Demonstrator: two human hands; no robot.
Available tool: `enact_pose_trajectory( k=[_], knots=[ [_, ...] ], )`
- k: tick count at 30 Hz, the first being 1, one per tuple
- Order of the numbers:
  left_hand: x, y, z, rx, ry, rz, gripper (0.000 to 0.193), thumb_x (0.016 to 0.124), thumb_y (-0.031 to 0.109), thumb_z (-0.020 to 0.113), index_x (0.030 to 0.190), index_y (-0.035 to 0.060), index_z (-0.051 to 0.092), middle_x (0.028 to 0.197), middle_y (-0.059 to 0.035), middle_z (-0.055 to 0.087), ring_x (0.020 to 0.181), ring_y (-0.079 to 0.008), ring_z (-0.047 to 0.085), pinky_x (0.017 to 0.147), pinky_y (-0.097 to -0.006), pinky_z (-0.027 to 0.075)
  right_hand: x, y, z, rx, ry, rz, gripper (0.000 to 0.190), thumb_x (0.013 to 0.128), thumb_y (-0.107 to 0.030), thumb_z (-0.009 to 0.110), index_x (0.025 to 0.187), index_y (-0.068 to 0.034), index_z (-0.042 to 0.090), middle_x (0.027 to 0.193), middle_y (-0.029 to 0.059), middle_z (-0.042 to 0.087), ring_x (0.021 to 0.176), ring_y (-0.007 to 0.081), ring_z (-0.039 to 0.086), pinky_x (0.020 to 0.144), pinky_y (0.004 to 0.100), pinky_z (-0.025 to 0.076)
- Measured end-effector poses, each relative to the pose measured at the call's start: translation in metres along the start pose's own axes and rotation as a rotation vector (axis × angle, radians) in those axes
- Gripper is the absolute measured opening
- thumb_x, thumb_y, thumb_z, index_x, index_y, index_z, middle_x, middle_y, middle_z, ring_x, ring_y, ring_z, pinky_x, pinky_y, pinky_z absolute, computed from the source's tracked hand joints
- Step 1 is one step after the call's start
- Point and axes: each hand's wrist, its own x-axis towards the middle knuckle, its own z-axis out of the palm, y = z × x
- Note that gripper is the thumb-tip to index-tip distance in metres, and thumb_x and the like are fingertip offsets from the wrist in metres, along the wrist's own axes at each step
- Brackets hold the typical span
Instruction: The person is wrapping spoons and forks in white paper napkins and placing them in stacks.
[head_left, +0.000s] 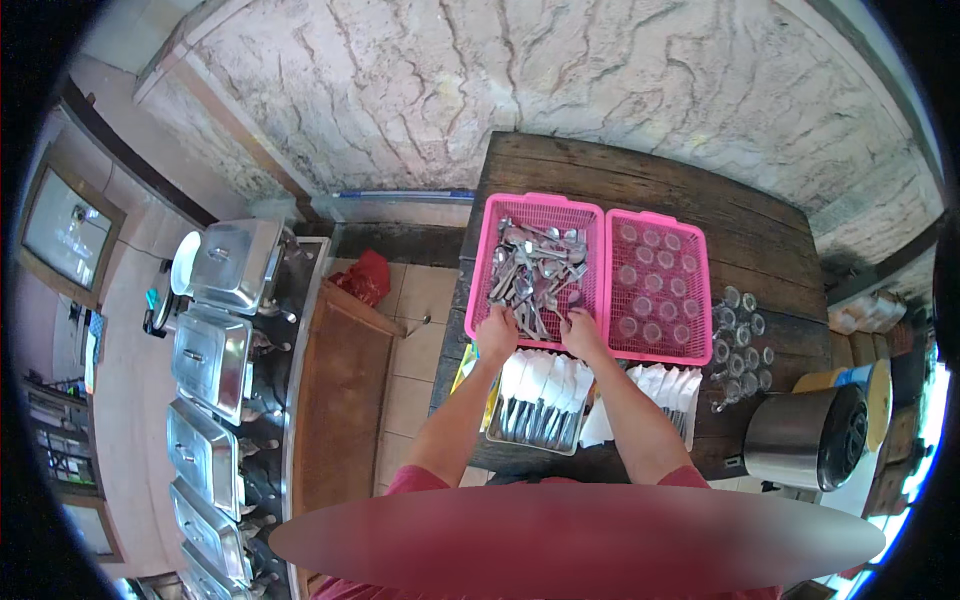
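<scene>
A pink plastic basket (474, 300) stands on the dark wooden table, holding a jumbled heap of metal spoons and forks (529, 262). My left hand (497, 334) reaches over its near left corner, fingertips among the cutlery. Over the near right part of the same basket is my right hand (583, 334), its fingers at the edge of the heap beside a utensil's handle. Whether either hand grips a piece is too small to tell. Just below my hands, a tray (532, 444) holds rows of cutlery with white paper wraps (544, 375) over their upper ends.
A second pink basket (705, 300) holds upturned glasses (654, 283). More glasses (739, 345) stand right of it, near a large steel pot (784, 439). Another wrapped-cutlery tray (690, 427) lies under my right forearm. Steel chafing dishes (210, 360) line the left counter. A spoon (426, 320) lies on the floor.
</scene>
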Motion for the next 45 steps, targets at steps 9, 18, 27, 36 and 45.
enact_pose_trajectory(
  k=[9, 18, 27, 36, 45],
  knots=[
    [0.038, 0.002, 0.007, -0.145, -0.107, -0.029, 0.023, 0.106, 0.028, 0.05, 0.109, 0.0065, 0.056, 0.091, -0.0194, 0.075, 0.088, -0.0466, 0.07, 0.078, -0.0594, 0.053, 0.083, 0.005, 0.007, -0.137, -0.044, 0.161, 0.031, 0.091, -0.007, 0.057, 0.117, 0.008, 0.061, 0.121, 0.0306, 0.061, 0.109, 0.0469, 0.065, 0.094, 0.053, 0.055],
    [0.038, 0.006, 0.01, -0.253, -0.085, -0.027, 0.017, 0.105, 0.022, 0.051, 0.112, 0.0071, 0.055, 0.093, -0.0207, 0.075, 0.089, -0.0468, 0.071, 0.078, -0.0596, 0.053, 0.169, 0.051, 0.022, -0.617, -0.187, 0.083, 0.036, 0.1, -0.014, 0.048, 0.133, -0.003, 0.058, 0.124, 0.0232, 0.064, 0.095, 0.0367, 0.074, 0.078, 0.0477, 0.062],
    [0.04, 0.002, 0.015, -0.259, 0.002, -0.02, 0.016, 0.105, 0.019, 0.056, 0.107, 0.0038, 0.056, 0.085, -0.0189, 0.074, 0.08, -0.0426, 0.072, 0.07, -0.0524, 0.055, 0.188, 0.049, 0.008, -0.647, -0.33, 0.134, 0.028, 0.093, -0.019, 0.056, 0.099, -0.006, 0.079, 0.104, 0.0168, 0.078, 0.099, 0.0343, 0.076, 0.083, 0.0478, 0.061],
    [0.034, 0.006, -0.006, -0.44, 0.16, -0.024, 0.019, 0.108, 0.02, 0.054, 0.109, 0.001, 0.058, 0.089, -0.0166, 0.075, 0.08, -0.0301, 0.073, 0.072, -0.0426, 0.055, 0.145, -0.043, -0.119, -0.321, -0.05, -0.179, 0.018, 0.091, -0.018, 0.066, 0.105, -0.015, 0.079, 0.097, 0.015, 0.072, 0.097, 0.0352, 0.071, 0.079, 0.0484, 0.058],
    [-0.049, 0.097, -0.039, -0.987, -0.121, 0.076, 0.021, 0.111, 0.02, 0.054, 0.105, 0.0008, 0.058, 0.107, -0.0099, 0.073, 0.095, -0.0138, 0.067, 0.086, -0.0287, 0.052, 0.002, -0.051, -0.161, 0.528, 0.426, -0.204, 0.014, 0.095, -0.008, 0.073, 0.105, 0.002, 0.071, 0.111, 0.0124, 0.069, 0.1, 0.0257, 0.068, 0.087, 0.035, 0.054]
  ],
)
